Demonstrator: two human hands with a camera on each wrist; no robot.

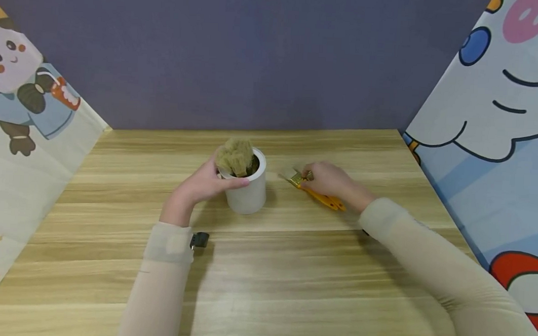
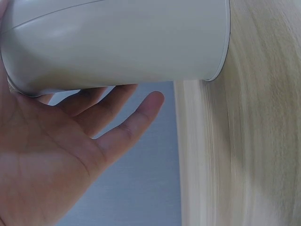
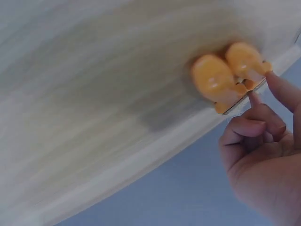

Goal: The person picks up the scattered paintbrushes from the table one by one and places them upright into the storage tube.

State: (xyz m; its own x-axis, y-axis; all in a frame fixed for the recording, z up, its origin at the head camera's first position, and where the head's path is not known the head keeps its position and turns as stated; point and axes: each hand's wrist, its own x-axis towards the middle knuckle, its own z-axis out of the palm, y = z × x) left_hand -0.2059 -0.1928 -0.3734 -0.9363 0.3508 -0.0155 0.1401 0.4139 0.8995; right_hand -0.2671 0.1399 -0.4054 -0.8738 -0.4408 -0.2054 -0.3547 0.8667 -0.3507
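My left hand [image 1: 202, 182] holds a white cylindrical cup [image 1: 249, 195] near its rim, thumb across the front and fingers behind. At the cup's mouth sits a tan, crumpled, sponge-like clump [image 1: 235, 157]; something dark shows inside beside it. In the left wrist view, the cup's smooth side [image 2: 122, 42] fills the top, above the palm [image 2: 51, 155]. To the cup's right, my right hand [image 1: 328, 178] pinches two orange-handled paintbrushes [image 1: 324, 199] low over the table, near their gold metal bands. Their pale bristles point toward the cup. Blurred orange handles [image 3: 214, 77] show in the right wrist view beside the fingertips.
The wood-grain table [image 1: 262, 289] runs back to a dark grey-blue wall [image 1: 256, 61]. Cartoon-printed panels stand along the left [image 1: 26, 94] and right [image 1: 515, 176] sides. A small black clip-like piece [image 1: 200, 240] sticks out from the left cuff.
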